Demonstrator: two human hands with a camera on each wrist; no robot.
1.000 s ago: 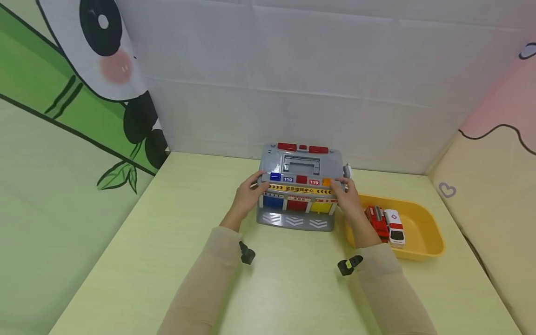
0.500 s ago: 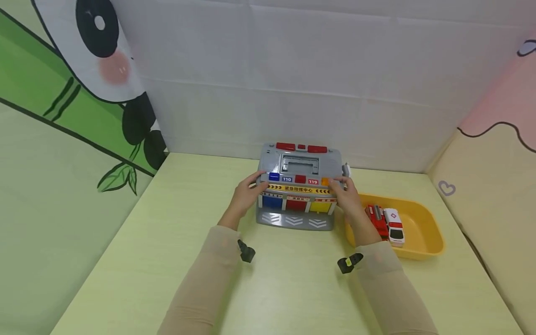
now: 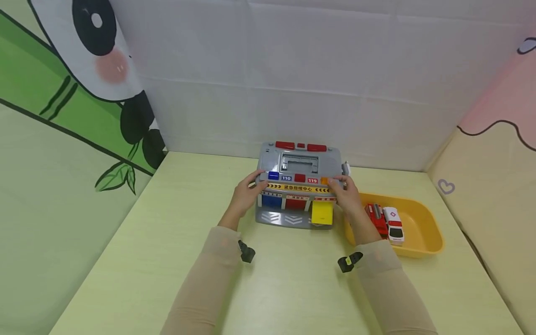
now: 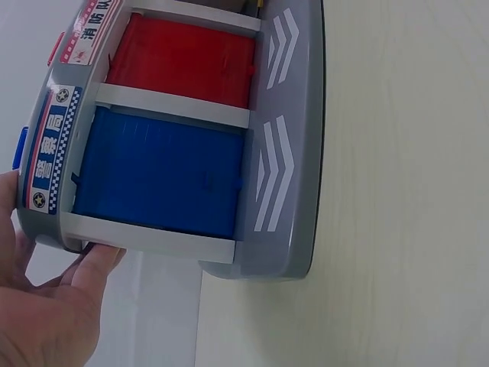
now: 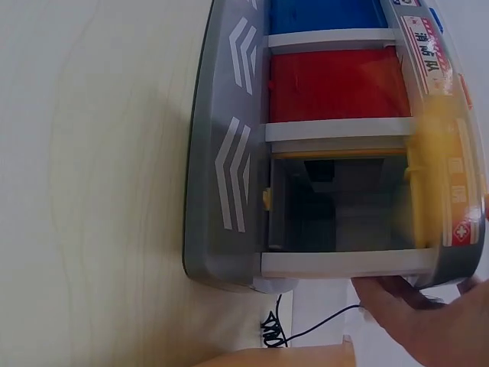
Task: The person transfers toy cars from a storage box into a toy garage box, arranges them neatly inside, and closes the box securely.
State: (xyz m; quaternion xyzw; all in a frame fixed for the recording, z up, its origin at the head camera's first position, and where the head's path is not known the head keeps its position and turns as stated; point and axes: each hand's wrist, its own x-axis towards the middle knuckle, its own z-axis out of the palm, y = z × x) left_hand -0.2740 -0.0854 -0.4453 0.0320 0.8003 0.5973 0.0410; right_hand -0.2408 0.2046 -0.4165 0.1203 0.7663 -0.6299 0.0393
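Note:
A grey toy garage (image 3: pixel 298 188) stands on the table against the back cloth. My left hand (image 3: pixel 244 197) grips its left end, thumb toward the front and fingers at the side. At the other end my right hand (image 3: pixel 348 199) holds the garage, with the thumb on the orange button (image 3: pixel 324 180). The blue door (image 4: pixel 160 172) and red door (image 5: pixel 340 86) are closed. The yellow door (image 3: pixel 322 212) is swung out and up, blurred in the right wrist view, and the dark compartment (image 5: pixel 340 202) behind it shows.
Right of the garage, partly behind my right forearm, sits a yellow tray (image 3: pixel 423 214). In it lie a red toy truck (image 3: pixel 377 221) and a white toy ambulance (image 3: pixel 393 225). A coiled black cord (image 5: pixel 273 330) shows beside the garage's right end.
The yellow door, closed in both earlier frames, has swung open toward the front. Both hands keep their hold on the garage in the same places.

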